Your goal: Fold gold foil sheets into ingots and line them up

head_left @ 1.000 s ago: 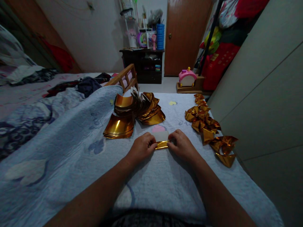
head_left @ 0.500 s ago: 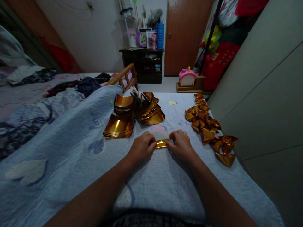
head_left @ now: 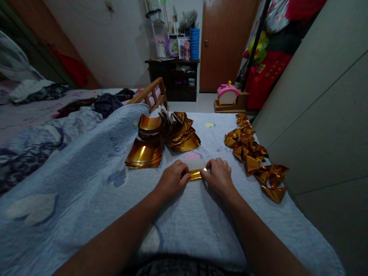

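Observation:
Between my hands lies a small sheet of gold foil paper [head_left: 195, 175], white side up at the back and its near part folded over to show gold. My left hand [head_left: 173, 176] pinches its left edge with thumb and fingers. At the right edge, my right hand [head_left: 219, 175] grips the fold, thumb on the gold strip. Beyond my left hand, a fanned stack of gold foil sheets [head_left: 145, 151] rests on the bedspread. Several folded gold foil pieces [head_left: 247, 147] lie in a row on the right.
The blue quilted bedspread [head_left: 115, 214] covers the surface under my hands. A wooden rail [head_left: 148, 96] stands behind the stack, and a pale cabinet [head_left: 324, 126] borders the right side. Farther off are a dark shelf unit [head_left: 174, 82] and a pink toy [head_left: 227, 94].
The folded gold strip looks slightly wider, and less of the white side shows. My right thumb has shifted slightly left along the fold; my left hand has barely moved.

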Motion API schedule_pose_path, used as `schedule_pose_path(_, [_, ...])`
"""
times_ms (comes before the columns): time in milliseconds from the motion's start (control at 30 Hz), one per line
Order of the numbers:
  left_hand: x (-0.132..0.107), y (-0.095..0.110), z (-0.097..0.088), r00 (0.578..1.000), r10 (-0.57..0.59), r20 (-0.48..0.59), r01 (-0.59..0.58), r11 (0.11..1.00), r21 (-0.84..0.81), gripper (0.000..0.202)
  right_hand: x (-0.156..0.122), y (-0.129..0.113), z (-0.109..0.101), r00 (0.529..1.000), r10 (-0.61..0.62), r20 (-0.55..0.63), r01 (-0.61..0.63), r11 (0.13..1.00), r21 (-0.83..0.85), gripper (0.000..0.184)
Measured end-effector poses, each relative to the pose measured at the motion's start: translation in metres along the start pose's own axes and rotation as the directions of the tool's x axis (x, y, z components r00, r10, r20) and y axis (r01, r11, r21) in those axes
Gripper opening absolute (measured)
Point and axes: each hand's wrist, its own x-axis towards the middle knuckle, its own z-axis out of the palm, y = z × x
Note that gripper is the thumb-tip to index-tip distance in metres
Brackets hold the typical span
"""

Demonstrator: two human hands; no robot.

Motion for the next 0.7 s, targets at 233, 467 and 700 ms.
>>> schedule_pose_path(233, [0.000, 0.002, -0.001, 1.000, 0.002, 0.003, -0.002, 1.000, 0.024, 0.009, 0.000, 0.002, 0.005, 0.998, -0.039, -0.043, 0.040, 0.999, 0.032, 0.014])
schedule_pose_path(467, [0.000, 0.004, -0.002, 1.000, -0.014, -0.005, 0.014, 1.000, -0.016, 0.008, 0.000, 0.005, 0.006, 0.992, -0.084, -0.096, 0.100, 0.977, 0.187, 0.006])
schedule_pose_path(700, [0.001, 0.005, -0.006, 0.999, -0.045, -0.021, 0.042, 0.992, -0.122, 0.009, -0.002, 0.002, -0.004, 0.991, -0.129, -0.046, 0.135, 0.858, 0.495, 0.009])
